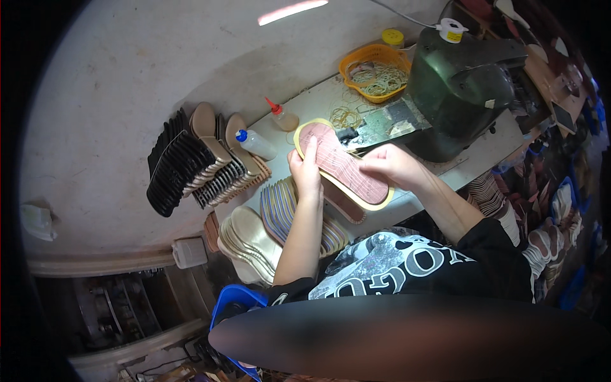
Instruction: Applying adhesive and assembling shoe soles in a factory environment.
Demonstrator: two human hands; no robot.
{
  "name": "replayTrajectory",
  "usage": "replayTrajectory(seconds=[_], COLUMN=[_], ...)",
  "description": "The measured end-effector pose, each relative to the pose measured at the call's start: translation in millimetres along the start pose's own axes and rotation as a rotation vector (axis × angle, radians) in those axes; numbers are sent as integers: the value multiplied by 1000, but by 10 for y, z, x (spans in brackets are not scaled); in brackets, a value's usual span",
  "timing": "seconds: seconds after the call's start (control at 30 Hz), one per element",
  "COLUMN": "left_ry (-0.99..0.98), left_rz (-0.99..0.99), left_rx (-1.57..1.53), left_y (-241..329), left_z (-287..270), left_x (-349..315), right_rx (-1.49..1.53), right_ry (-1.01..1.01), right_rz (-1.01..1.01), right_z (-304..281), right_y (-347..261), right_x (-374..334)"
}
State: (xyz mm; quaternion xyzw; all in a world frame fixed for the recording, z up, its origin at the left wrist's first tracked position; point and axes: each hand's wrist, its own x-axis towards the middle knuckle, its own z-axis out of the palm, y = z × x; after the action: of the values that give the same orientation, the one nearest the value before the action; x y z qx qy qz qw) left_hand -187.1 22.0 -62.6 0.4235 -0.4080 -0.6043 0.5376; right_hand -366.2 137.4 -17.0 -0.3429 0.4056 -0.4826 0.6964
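Overlapping black soles (172, 165) hide one another, so their number is unclear. The left forearm (298, 245) covers part of a grey-striped stack (277, 204). The left hand (307, 169) grips a pink, yellow-edged sole (347, 167) above the worktop (321, 102), thumb (310, 151) on top, other fingers hidden beneath. The right hand's (396, 167) fingers pinch its upper right edge, their tips indistinct. Rightward, a pile (550, 245) blurs into the dark rim.

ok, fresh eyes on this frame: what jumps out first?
The pinkish, yellow-rimmed sole, mid-frame, held between the left hand and right hand. Then the orange basket of tangled pale bands, top right of centre, beside the bulky dark green machine. Last, the fanned stack of black soles at left.
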Motion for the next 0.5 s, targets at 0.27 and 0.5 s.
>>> replayTrajectory(seconds=[0.27,0.5], left_ry=[-131,-187], left_rz=[-98,211], left_rx=[19,1144], left_y=[75,304], left_z=[123,-51], left_x=[247,719], right_rx=[342,446], right_ry=[53,177], right_rz=[137,-33], right_z=[284,568], right_y=[237,371], right_x=[-421,-105])
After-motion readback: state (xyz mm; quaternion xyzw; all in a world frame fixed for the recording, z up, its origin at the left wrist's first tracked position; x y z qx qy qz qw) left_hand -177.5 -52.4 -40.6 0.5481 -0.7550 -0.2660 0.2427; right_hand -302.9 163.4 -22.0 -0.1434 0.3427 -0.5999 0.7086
